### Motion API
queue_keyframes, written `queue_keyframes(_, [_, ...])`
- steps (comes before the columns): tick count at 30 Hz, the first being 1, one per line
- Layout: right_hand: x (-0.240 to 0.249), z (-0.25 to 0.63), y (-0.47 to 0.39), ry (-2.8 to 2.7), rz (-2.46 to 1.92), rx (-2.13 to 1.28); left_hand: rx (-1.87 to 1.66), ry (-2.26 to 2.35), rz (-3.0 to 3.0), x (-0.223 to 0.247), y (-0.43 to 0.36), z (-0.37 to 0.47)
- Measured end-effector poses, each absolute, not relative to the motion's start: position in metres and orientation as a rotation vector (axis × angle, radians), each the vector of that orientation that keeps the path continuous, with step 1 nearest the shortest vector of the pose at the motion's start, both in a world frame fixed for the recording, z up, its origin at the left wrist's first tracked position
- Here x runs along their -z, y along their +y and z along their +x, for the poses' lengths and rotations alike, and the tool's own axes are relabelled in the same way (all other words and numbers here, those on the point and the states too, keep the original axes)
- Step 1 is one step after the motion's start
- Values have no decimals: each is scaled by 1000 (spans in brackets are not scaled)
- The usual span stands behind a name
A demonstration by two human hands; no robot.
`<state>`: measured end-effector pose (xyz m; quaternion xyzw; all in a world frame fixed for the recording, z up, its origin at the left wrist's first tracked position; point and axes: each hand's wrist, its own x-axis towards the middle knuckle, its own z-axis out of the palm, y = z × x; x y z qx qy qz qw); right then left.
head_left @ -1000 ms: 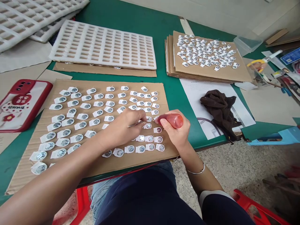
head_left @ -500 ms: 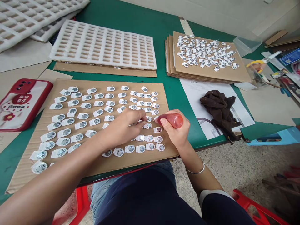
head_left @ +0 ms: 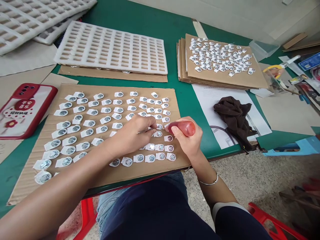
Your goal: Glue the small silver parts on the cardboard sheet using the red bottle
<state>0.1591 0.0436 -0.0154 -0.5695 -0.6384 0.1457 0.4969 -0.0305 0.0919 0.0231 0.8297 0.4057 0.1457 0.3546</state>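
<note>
My left hand is closed on a thin metal tool, a slim rod whose exact kind I cannot make out. Its tip points at a small round silver piece on a white tab. My right hand is wrapped round a small red squeeze bottle, tilted so that its pale nozzle meets the cardboard side of that same piece. Rows of similar silver pieces on white tabs lie on a brown cardboard sheet under both hands. My left hand and forearm hide some of them.
Behind the sheet lies a white foam grid tray on cardboard. A cardboard stack bearing more pieces stands back right. A dark brown cloth rests on printed paper. At left is a red-edged phone; yellow-handled scissors sit far right.
</note>
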Motion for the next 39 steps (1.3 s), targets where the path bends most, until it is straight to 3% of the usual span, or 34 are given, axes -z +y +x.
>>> queue_keyframes(39, [17, 155, 45, -1579, -1323, -404, -372, 1055, 2115, -25, 93, -31])
